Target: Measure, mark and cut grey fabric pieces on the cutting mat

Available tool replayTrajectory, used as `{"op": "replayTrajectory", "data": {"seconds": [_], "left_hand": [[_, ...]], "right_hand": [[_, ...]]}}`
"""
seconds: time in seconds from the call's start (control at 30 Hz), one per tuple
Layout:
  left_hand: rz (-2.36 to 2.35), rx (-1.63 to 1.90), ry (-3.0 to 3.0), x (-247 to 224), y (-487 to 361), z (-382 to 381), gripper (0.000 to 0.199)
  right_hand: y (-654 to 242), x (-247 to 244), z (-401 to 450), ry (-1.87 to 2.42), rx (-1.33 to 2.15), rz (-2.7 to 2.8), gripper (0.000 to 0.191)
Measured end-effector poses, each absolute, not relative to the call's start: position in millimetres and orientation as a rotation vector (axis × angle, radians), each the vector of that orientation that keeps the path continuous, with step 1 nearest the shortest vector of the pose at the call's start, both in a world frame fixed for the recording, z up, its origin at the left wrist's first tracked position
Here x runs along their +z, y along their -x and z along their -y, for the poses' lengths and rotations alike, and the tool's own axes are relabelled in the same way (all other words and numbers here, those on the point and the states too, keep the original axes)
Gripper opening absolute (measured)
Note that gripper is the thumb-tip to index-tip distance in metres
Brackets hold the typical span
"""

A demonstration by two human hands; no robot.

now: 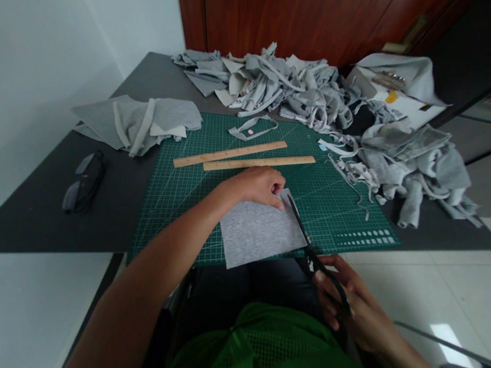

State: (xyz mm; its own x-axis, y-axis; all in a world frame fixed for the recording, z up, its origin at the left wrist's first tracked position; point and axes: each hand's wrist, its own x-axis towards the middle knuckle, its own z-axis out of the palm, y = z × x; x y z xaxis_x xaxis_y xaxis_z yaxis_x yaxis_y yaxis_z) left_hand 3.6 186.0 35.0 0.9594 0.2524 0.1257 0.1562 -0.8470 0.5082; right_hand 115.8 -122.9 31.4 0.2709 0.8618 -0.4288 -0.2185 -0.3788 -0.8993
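Note:
A rectangular piece of grey fabric (258,232) lies near the front edge of the green cutting mat (194,186). My left hand (264,186) rests at its top right part, fingers curled, with thumb and fingertips at the fabric's upper edge. In my right hand (339,294) is a pair of black scissors (305,234), gripped by the handles just past the mat's front edge. The blades point away from me along the fabric's right edge. Two wooden rulers, one (231,153) behind the other (261,162), lie beyond my left hand.
Heaps of grey fabric scraps (305,89) line the back and right of the dark table (136,208). Folded grey cloth (168,115) and black-framed glasses (83,183) sit at left. A white box (405,100) with metal clips stands at back right.

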Motion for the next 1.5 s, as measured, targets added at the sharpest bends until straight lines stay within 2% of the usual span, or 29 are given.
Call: {"op": "replayTrajectory", "data": {"seconds": [0.47,1.5], "left_hand": [[-0.313,0.222,-2.615,39.3,-3.6,-183.3,0.028],[-0.297,0.223,-2.591,36.7,-4.0,-185.2,0.026]], "right_hand": [[-114.2,33.7,125.3,1.569,1.315,0.618,0.059],[-116.8,29.4,130.9,1.577,1.312,0.708,0.051]]}}
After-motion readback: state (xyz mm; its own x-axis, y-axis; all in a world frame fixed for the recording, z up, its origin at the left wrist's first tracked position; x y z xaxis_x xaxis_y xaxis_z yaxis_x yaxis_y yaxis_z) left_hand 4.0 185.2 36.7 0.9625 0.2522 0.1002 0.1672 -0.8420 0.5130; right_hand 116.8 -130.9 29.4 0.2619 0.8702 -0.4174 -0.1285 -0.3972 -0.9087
